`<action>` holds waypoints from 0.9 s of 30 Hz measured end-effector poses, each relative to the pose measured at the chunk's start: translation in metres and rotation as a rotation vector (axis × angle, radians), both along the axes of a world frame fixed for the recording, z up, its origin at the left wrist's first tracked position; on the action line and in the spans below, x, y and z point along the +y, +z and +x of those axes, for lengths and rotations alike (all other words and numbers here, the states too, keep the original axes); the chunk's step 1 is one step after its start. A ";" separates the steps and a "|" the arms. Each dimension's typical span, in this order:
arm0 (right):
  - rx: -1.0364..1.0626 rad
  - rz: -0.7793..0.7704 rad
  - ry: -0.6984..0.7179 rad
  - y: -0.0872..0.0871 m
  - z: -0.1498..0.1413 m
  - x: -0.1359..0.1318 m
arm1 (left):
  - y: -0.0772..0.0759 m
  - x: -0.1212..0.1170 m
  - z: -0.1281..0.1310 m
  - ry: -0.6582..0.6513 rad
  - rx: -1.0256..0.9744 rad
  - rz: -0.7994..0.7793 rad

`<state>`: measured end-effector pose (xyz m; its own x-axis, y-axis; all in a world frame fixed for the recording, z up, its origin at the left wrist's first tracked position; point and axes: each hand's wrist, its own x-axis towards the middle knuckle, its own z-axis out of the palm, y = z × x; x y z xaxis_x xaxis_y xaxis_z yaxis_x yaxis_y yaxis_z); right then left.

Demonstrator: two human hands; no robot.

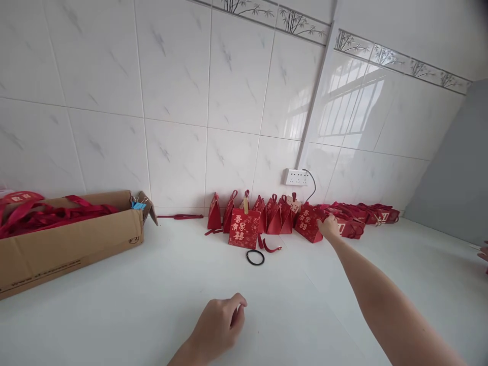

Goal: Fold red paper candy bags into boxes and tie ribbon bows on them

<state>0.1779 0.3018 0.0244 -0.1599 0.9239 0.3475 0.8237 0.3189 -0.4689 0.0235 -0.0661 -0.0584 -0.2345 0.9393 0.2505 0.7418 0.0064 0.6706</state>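
My right hand (328,227) reaches far across the white table to the right end of a row of red gift boxes. Its fingers are closed at the edge of a red gift box (308,222) with gold characters; the fingertips are partly hidden. Nearer to me, my left hand (219,325) rests low over the table, fingers curled, with nothing visible in it. In front of the row stands another red gift box (244,229), tilted back. A black ring (255,257) and a short red ribbon (271,248) lie just before it.
On the left, a long cardboard box (72,254) holds many red ribbons (57,216). More red boxes (353,227) lie along the wall at right. A socket strip (296,177) with a cable is on the tiled wall. Part of another person's hand (483,254) shows at the right edge.
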 end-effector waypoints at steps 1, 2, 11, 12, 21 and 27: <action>0.014 -0.025 -0.038 0.000 -0.002 0.004 | 0.000 0.001 0.000 -0.008 0.005 0.002; 0.034 -0.047 -0.066 -0.001 -0.004 0.006 | 0.000 0.001 0.000 -0.014 0.005 0.003; 0.316 0.076 -0.011 0.018 0.003 -0.046 | 0.007 0.001 0.001 0.034 -0.049 0.006; 0.355 0.110 0.041 0.022 0.002 -0.058 | 0.007 0.001 0.000 0.076 -0.056 0.022; 0.777 -0.125 0.909 0.000 -0.049 -0.222 | 0.026 -0.004 -0.002 0.435 -0.390 0.520; 0.766 -0.467 1.265 -0.016 -0.054 -0.274 | 0.056 -0.022 -0.009 0.463 -0.406 0.645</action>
